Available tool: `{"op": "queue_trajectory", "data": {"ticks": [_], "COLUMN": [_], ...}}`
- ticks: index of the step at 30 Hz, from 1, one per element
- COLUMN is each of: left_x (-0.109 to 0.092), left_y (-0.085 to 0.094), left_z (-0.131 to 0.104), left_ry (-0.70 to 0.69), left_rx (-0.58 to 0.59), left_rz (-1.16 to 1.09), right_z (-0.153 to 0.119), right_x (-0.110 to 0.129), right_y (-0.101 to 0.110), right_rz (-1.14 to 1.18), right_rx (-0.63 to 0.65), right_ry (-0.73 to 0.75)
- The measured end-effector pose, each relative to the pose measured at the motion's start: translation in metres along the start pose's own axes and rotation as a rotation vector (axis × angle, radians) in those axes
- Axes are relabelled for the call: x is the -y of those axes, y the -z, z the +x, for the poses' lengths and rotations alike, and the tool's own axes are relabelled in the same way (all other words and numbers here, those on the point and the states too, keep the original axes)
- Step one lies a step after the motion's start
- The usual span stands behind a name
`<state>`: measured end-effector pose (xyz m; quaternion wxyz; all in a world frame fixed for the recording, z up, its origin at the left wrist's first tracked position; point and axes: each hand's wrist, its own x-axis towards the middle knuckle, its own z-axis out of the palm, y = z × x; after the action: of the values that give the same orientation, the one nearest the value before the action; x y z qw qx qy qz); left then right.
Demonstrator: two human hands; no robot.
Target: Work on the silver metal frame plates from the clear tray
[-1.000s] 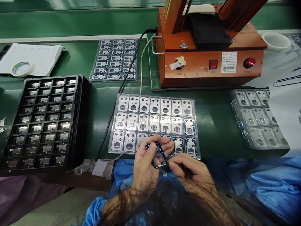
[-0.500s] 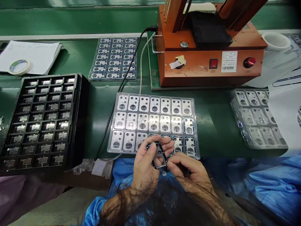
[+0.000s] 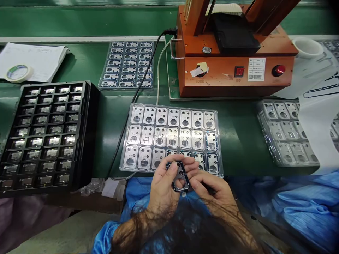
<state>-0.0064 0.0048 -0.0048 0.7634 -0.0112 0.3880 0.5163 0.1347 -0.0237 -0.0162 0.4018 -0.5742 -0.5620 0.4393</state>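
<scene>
My left hand (image 3: 166, 185) pinches a small metal plate (image 3: 175, 174) between thumb and fingers. The plate has a dark rim, a large round hole and smaller holes, and it is tilted toward me. Close against its right edge is my right hand (image 3: 215, 188), fingers curled; a dark object shows partly under them, too hidden to name. Just past both hands lies a clear plastic tray (image 3: 169, 106) with rows of similar metal plates. Several plates in its near right corner have dark rims, and my fingers cover part of that row.
An orange machine (image 3: 235, 79) stands at the back right. A black cable (image 3: 137, 91) runs down beside the tray. To the left are stacked black trays (image 3: 87, 116), papers (image 3: 34, 58) and a tape roll (image 3: 18, 73); another plate tray (image 3: 126, 65) lies behind. Stacked clear trays (image 3: 287, 135) sit right.
My right fingers have moved slightly up along the right edge of the plate. My left hand keeps its hold on the plate, and the whole view has shifted a little.
</scene>
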Motion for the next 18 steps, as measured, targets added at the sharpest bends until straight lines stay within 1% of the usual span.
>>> {"op": "queue_trajectory", "data": {"ticks": [4,11,14,18], "left_x": [0.001,0.009,0.009,0.007], "left_y": [0.001,0.018,0.018,0.012], "left_z": [0.000,0.000,-0.001,0.000], "left_ry": [-0.009,-0.046,-0.047,-0.033], "left_rx": [0.041,0.117,0.130,0.161], "left_rz": [-0.013,0.036,0.043,0.018], "right_z": [-0.002,-0.006,-0.004,-0.004], "right_x": [-0.002,-0.004,-0.004,-0.004], "right_y": [-0.002,-0.007,-0.005,-0.002], "right_rz": [-0.038,-0.133,-0.121,-0.087], "right_rx": [-0.018,-0.056,-0.040,-0.031], "right_ry": [0.051,0.213,0.190,0.159]}}
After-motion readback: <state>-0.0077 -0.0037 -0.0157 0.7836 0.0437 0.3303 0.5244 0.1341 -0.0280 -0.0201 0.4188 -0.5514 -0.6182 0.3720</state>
